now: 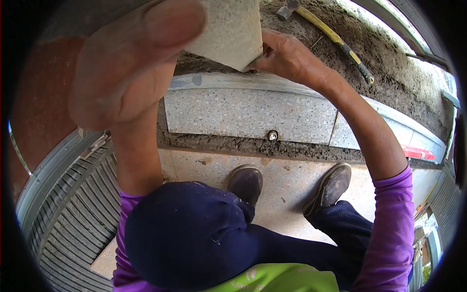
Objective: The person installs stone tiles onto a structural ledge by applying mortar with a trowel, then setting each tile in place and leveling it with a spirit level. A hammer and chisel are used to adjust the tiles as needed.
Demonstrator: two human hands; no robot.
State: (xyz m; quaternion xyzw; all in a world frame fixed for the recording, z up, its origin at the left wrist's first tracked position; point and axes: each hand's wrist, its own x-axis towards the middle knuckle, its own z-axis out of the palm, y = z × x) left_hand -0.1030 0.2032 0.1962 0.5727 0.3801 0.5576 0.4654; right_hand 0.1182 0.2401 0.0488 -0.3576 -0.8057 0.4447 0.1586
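Note:
A speckled grey tile is held tilted over the mortar bed at the top of the view, one corner pointing down towards me. My right hand grips its right edge near that corner, fingers curled round it. Large and blurred, my left hand is raised close to the camera at the tile's left side. Its thumb overlaps the tile in this view, while the other fingers are hidden, so I cannot tell whether they hold it.
A hammer with a yellow and black handle lies on the rough mortar at right. Below the ledge, speckled tiles face the step, with a small round fitting at their lower edge. Ribbed metal stands at left.

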